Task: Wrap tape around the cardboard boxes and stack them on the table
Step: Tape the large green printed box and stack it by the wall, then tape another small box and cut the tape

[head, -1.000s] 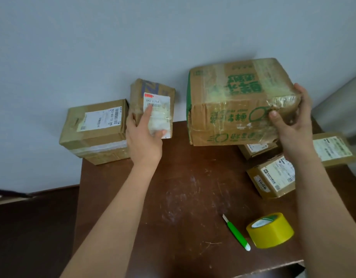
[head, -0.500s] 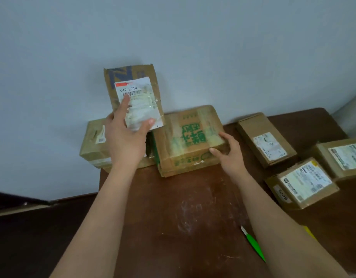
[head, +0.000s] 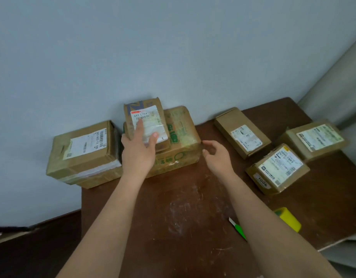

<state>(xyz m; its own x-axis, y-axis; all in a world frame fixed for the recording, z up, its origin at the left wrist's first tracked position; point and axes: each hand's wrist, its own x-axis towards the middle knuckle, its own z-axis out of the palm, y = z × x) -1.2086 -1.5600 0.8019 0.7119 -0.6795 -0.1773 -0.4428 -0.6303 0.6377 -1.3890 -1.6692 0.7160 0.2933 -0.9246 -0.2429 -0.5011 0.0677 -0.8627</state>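
Six cardboard boxes sat on the brown table (head: 173,217), up by the pale wall. A left hand (head: 138,151) held a small box with a white label (head: 146,122), with the thumb on the label and the fingers around its left side. That small box lay on top of a bigger box with green print (head: 179,145), which stood on the table against the wall. A box with a barcode label (head: 84,155) sat just beside the green-print box, at the table's left edge and partly hanging over it.

A right hand (head: 217,157) hovered near the right end of the green-print box, fingers loosely bent and holding nothing. It did not touch the box.

Three more boxes sat well apart to the right: a long thin box (head: 242,132), a box marked 1006 (head: 277,169) and a far right box (head: 315,139). A roll of yellow tape (head: 288,218) and a green knife (head: 238,229) lay near the front edge, partly hidden by the right arm.
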